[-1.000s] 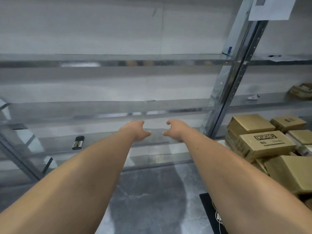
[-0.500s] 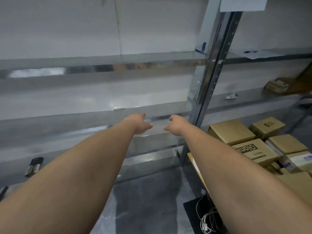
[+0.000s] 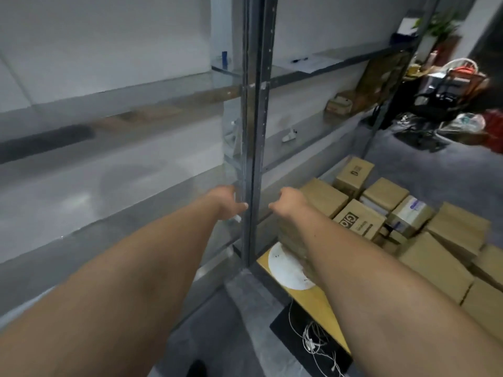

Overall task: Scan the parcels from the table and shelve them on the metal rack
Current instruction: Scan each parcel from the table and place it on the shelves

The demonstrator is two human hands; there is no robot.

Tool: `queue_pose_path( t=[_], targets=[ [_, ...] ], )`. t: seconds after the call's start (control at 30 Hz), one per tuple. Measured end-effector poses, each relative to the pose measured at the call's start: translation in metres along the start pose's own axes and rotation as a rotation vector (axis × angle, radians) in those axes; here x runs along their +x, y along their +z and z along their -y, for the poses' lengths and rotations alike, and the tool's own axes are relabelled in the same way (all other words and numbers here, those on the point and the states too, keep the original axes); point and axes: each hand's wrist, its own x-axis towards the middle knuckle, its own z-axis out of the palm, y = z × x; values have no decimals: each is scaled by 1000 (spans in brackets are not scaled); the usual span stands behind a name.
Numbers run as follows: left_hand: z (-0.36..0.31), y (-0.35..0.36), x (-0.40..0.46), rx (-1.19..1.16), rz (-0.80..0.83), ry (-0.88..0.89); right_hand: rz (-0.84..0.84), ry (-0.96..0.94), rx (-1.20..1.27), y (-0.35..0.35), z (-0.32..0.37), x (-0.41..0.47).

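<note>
Both my arms stretch forward toward the metal rack (image 3: 253, 126). My left hand (image 3: 227, 204) hangs just left of the rack's upright post, fingers loosely curled, holding nothing. My right hand (image 3: 288, 204) hangs just right of the post, also loosely curled and empty. Several brown cardboard parcels (image 3: 362, 221) lie piled on a yellow table (image 3: 313, 295) at the lower right, under and beyond my right forearm. The rack shelves in front of me on the left hold no parcels.
A white round disc (image 3: 285, 268) lies on the table's near corner. Tangled white cables (image 3: 315, 341) lie on a black mat on the floor. A small box (image 3: 340, 104) sits on a shelf further right. A cluttered cart (image 3: 451, 88) stands at the far right.
My view has swung to the right: the rack's post now stands in the middle and more parcels show. Both hands stay outstretched and empty, at the same spacing.
</note>
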Motion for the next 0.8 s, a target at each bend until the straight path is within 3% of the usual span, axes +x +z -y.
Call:
queue_pose_path(
  t=[0.2,0.4,0.6,0.8],
  targets=[
    [-13,-4,86,81,129,198,-120,322,78,-1,-1,26],
    [-26,16,141,166,249,335,-197,512,39,10,-6,41],
    [-43,45,168,177,356,420,-223,607,-35,23,-18,53],
    [-47,62,188,115,384,356,-182,578,-47,42,-28,79]
  ],
)
